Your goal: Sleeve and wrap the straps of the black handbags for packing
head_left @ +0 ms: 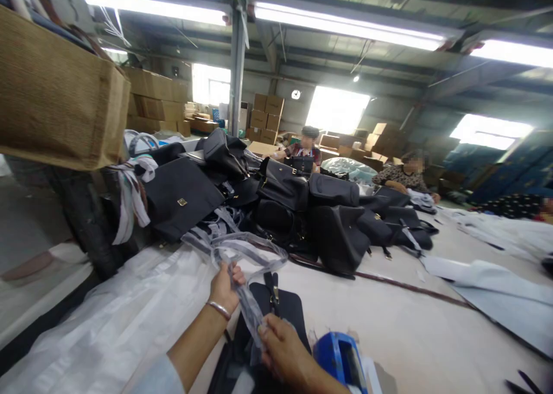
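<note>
A long strap in clear plastic wrap [250,307] runs between my two hands, its far part looping over the table. My left hand [225,287], with a silver bangle at the wrist, is closed around the strap's upper stretch. Lower down, my right hand [279,342] pinches the same strap. Beneath them lies a black bag [290,305] with a buckled strap and metal fittings; my hands partly hide it. Just right of my right hand stands a blue tape dispenser [339,359]. More plastic-wrapped straps [222,221] lie in a tangle beyond my left hand.
Several black bags [337,235] are heaped across the table ahead. White plastic bags [142,319] spread at the left, beneath a brown woven box-shaped bag [56,88]. Pale sheets [505,290] lie at the right. Co-workers [305,149] sit beyond the heap, with cartons behind.
</note>
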Available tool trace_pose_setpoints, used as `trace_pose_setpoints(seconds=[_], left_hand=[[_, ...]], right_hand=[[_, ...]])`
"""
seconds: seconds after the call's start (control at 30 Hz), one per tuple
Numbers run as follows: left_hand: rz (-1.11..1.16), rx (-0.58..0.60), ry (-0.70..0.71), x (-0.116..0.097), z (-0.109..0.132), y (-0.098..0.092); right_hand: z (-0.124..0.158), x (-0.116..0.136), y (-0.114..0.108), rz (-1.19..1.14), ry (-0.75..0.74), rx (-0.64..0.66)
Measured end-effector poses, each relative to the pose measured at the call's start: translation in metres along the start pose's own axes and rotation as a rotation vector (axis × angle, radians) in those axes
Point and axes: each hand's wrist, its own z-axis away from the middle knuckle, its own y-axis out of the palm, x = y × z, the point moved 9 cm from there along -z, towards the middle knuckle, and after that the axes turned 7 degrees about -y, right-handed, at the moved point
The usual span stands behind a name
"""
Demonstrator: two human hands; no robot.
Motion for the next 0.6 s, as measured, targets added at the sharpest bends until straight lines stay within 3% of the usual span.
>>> trace_pose_setpoints(seconds=[0.13,0.27,0.47,0.53,0.6], left_hand=[[0.019,-0.013,-0.1,0.014,-0.002,-0.009],[-0.005,0.025,-0.109,0.021,0.009,0.004],[-0.066,0.176,-0.083,-0.003,0.034,0.051],[-0.041,0.191,-0.031,-0.014,0.037,0.054],[-0.001,0.141,0.002,-0.02,0.033,0.041]], right_hand=[[0.0,-0.007,0.006,-0.045,-0.02,0.026],[-0.003,-0.008,0.006,-0.022,-0.015,0.023],[-0.002,0.006,0.015,-0.065,-0.023,0.189],[-0.005,0.009,0.013,-0.095,-0.055,0.17],[-0.009,0.005,0.008,-0.045,-0.035,0.136]])
